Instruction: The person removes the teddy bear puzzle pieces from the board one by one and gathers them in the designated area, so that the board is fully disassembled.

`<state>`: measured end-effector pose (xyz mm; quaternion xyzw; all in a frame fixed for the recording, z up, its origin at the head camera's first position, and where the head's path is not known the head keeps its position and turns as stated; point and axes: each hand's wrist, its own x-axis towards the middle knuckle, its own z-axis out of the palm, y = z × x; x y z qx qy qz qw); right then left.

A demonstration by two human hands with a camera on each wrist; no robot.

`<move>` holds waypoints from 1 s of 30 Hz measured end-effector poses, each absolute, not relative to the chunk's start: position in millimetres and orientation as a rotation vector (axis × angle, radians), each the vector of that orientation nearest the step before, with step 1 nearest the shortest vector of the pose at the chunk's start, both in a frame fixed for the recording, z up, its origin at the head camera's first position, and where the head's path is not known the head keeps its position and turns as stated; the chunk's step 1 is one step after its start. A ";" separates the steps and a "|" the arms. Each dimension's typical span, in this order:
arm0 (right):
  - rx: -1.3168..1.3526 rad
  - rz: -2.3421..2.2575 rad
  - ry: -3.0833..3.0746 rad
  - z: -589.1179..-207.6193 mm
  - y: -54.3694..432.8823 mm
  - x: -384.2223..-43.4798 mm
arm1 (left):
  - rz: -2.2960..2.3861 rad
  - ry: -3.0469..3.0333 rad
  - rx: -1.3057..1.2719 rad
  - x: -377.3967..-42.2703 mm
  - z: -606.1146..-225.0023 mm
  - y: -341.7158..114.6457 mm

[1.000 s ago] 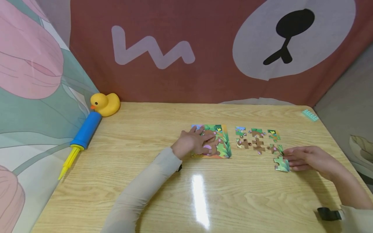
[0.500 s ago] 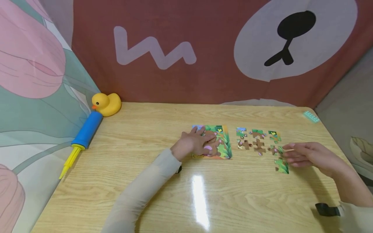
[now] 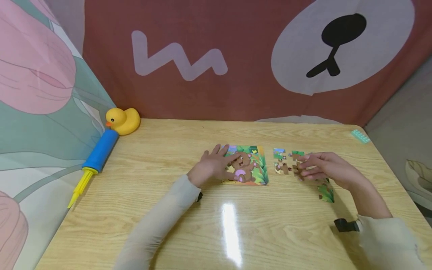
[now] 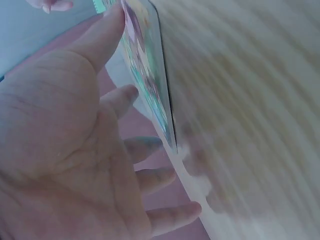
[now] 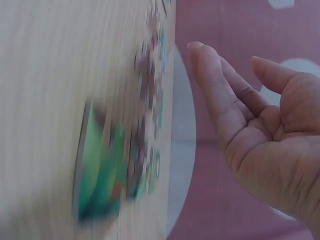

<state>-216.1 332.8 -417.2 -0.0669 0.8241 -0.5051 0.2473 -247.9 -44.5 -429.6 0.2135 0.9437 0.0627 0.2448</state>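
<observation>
My left hand lies over the left side of a bear-picture puzzle board, fingers spread. In the left wrist view its thumb meets the board's edge, while the other fingers stretch out straight. Right of the board are several loose jigsaw pieces, among them a blue-green one, a brown one and a green leafy one. Over the right-hand pieces hovers my right hand, partly hiding them. The right wrist view shows its fingers loosely bent with nothing between them, raised above the blurred green piece.
A yellow rubber duck sits at the back left corner of the wooden table, next to a blue and yellow hand pump. At the back right corner lies a mint toy brick. Printed cloths hang behind and beside the table.
My right hand has moved left and slightly back, from beside the green leafy piece to over the middle pieces. My left hand has shifted a little left, uncovering more of the bear picture.
</observation>
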 end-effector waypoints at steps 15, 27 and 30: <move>-0.310 -1.276 2.154 -419.6 235.4 -245.7 | 0.163 2.544 0.588 -256.4 -430.2 -68.9; -0.362 -1.163 2.208 -432.9 197.3 -249.6 | 0.157 2.525 0.565 -255.5 -432.4 -70.8; -0.377 -1.117 2.242 -433.1 191.2 -248.7 | 0.154 2.524 0.560 -255.0 -432.7 -71.5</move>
